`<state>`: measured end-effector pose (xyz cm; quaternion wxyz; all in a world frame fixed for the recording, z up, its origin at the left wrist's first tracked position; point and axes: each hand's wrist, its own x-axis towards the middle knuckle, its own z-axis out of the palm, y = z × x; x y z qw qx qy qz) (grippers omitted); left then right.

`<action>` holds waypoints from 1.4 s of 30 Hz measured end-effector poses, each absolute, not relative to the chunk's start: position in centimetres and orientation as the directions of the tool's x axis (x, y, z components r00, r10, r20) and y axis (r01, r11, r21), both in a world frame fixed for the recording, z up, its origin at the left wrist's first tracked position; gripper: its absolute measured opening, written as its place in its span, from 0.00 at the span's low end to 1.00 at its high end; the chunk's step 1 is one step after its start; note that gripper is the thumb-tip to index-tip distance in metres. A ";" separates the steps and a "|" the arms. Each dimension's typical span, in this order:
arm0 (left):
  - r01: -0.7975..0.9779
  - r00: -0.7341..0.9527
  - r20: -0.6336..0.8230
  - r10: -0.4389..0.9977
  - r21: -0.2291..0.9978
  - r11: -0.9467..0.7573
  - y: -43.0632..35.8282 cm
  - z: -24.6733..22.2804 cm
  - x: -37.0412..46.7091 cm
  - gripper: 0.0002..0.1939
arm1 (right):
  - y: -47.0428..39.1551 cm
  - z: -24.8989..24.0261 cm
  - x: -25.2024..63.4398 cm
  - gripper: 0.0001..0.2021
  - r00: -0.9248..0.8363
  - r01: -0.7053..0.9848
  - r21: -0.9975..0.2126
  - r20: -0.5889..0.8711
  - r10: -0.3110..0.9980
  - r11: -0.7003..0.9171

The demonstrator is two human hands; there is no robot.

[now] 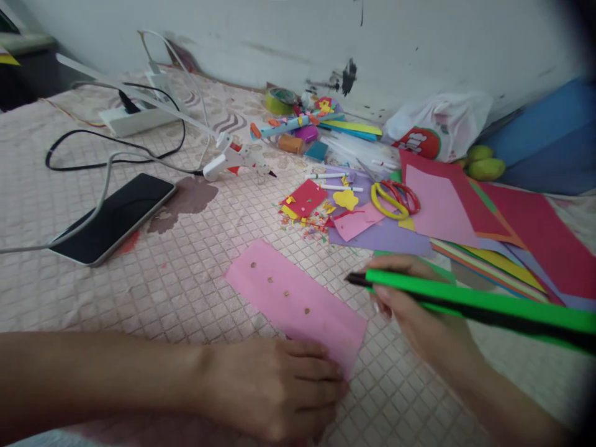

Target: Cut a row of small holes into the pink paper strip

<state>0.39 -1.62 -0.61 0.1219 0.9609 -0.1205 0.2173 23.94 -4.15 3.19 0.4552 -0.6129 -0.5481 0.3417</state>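
A: Pink strip (279, 282)?
B: On the quilted cloth (186, 298), front centre, lying slantwise. Row of four small round spots; holes or marks, cannot tell.
A: Left hand (279, 388)?
B: Palm down over the strip's near edge. Fingers side by side, slightly bent. Thumb hidden; cannot tell whether it pinches the paper.
A: Right hand (419, 313)?
B: Closed round a green-and-black pen (465, 297), thumb and fingers near its dark tip. Tip points left, above the strip's right part in view; gap to the paper cannot be judged.
A: Left side?
B: Phone (116, 217), screen dark, white cable across it. Glue gun (228, 158) farther back, nozzle to the right. White socket block (139, 118) behind, black plug in it.
A: Beyond the strip?
B: Red card (307, 198) among paper scraps (310, 226). Yellow flower (345, 198) to its right, then yellow- and red-handled scissors (395, 198). Coloured sheets (526, 230) overlap at right.
A: By the wall?
B: Green tape roll (280, 100), white plastic bag (440, 124), green fruit (484, 164) beside it.
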 end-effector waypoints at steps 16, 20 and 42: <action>0.038 0.879 0.349 0.325 0.628 -0.778 4.0 0.9 0.0 0.07 | -6.5 1.6 22.9 0.09 -0.015 0.498 -0.851 0.187 0.982 0.170; 0.034 0.893 0.293 0.342 0.713 -0.700 3.7 0.7 1.3 0.06 | -6.4 2.0 22.1 0.09 -0.065 0.511 -0.823 0.249 0.966 0.247; 0.015 0.931 0.260 0.258 0.677 -0.736 3.3 -0.4 1.9 0.16 | -6.6 0.9 21.8 0.10 -0.123 0.483 -0.817 0.291 0.949 0.314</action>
